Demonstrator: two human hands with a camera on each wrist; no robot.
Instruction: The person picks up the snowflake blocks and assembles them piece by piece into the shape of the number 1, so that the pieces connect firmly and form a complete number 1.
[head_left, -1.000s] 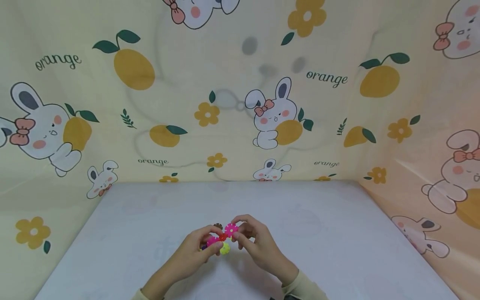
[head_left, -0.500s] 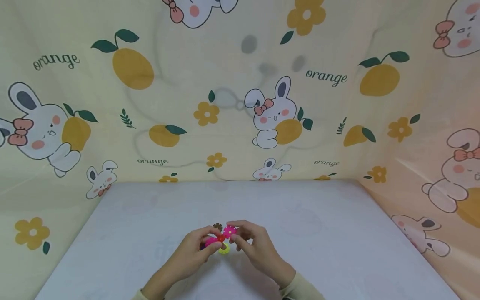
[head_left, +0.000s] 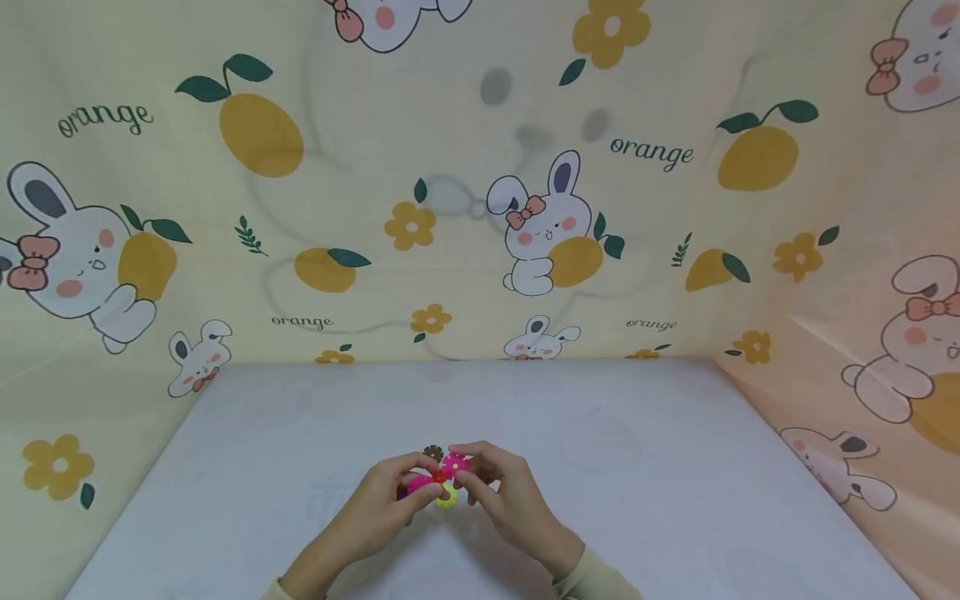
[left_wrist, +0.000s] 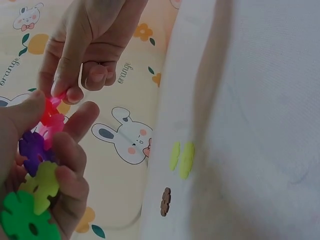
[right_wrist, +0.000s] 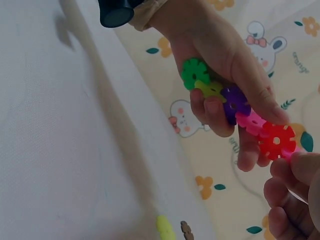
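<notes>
My left hand (head_left: 382,500) holds a chain of notched plastic snowflake discs, pinching near its end. In the right wrist view the chain runs from a green disc (right_wrist: 195,73) through a yellow-green disc (right_wrist: 210,89), a purple disc (right_wrist: 235,103) and a pink disc (right_wrist: 250,121) to a red disc (right_wrist: 277,140). My right hand (head_left: 510,496) pinches another pink disc (head_left: 454,465) between thumb and fingertips, against the red one. How far the two discs' slots engage is hidden by fingers. Both hands are above the table, close together.
On the white table (head_left: 637,500) lie two yellow discs (left_wrist: 186,160) and a brown disc (left_wrist: 165,201), just beyond the hands. A cloth (head_left: 360,167) printed with rabbits and oranges hangs behind and along both sides.
My right hand has shifted slightly left and lower, bringing its pink disc closer to my left hand. The left hand stays nearly in place, still holding the chain.
</notes>
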